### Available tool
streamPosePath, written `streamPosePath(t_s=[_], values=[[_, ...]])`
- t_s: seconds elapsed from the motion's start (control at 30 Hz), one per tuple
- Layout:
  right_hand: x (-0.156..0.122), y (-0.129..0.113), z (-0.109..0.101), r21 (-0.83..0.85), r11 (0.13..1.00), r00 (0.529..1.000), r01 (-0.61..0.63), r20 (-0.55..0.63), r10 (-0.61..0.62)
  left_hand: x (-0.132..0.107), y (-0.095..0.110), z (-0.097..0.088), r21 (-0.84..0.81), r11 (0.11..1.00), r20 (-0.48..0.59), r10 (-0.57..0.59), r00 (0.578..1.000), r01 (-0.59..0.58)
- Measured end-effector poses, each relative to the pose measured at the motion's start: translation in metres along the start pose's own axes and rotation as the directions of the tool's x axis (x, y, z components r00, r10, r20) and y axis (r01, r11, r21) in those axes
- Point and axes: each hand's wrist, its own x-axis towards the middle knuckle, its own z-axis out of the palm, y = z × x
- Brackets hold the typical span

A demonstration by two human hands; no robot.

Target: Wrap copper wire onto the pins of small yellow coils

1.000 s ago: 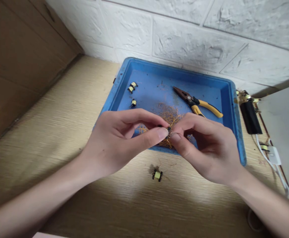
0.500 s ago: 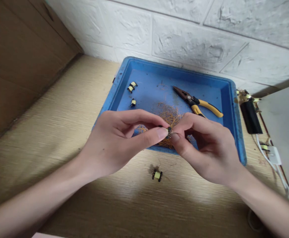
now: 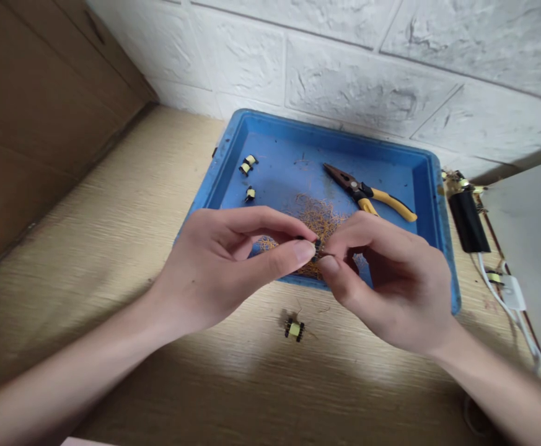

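Coil (image 3: pixel 317 248): up over the near part of the tray (image 3: pixel 447 248), mostly hidden by fingers!
Left hand (image 3: pixel 224 266): thumb and finger pinched firmly on the coil.
Right hand (image 3: pixel 391 279): narrow pinch right beside the coil; a thin strand (image 3: pixel 326 253) shows there, but whether it's gripped, can't tell.
Wire (image 3: pixel 317 214): tangled heap in the tray, beyond the hands.
Pliers (image 3: pixel 354 187): tray's right side, handles parted.
Table (image 3: pixel 177 167): another coil (image 3: pixel 294 329) lies in front.

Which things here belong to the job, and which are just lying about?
Seemingly in the job: small dark part, pinched in the left hand; right hand at its end; probably also orange wire, pliers, blue tray, yellow-and-black parts.

Apparently just lying about: black block, white cable.
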Motion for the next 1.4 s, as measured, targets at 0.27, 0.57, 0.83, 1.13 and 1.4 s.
streamPosePath(t_s=[0.27,0.57,0.83,1.13,1.4], values=[[0.0027,-0.0016,-0.005,0.115,0.99,0.994,-0.083,0.086,0.073,-0.0002,0.0013,-0.0005,-0.006,1.0,0.001,-0.009,1.0,0.009],[0.0031,0.0,-0.0047,0.151,0.983,0.992,-0.108,0.087,0.096,-0.0016,0.0021,-0.0022,-0.003,1.0,0.044,0.005,0.999,-0.005],[0.0043,0.0006,-0.004,0.152,0.974,0.982,-0.167,0.108,0.152,-0.0014,0.0009,-0.0029,0.019,1.0,0.039,0.002,0.999,-0.003],[0.0037,0.0007,-0.0057,0.165,0.965,0.972,-0.202,0.153,0.178,-0.0029,-0.0002,-0.0047,0.043,0.999,0.045,0.021,0.999,-0.023],[0.0042,-0.0002,-0.0059,0.186,0.959,0.968,-0.214,0.171,0.183,-0.0032,-0.0045,-0.0026,0.095,0.995,-0.005,0.023,1.0,-0.023]])
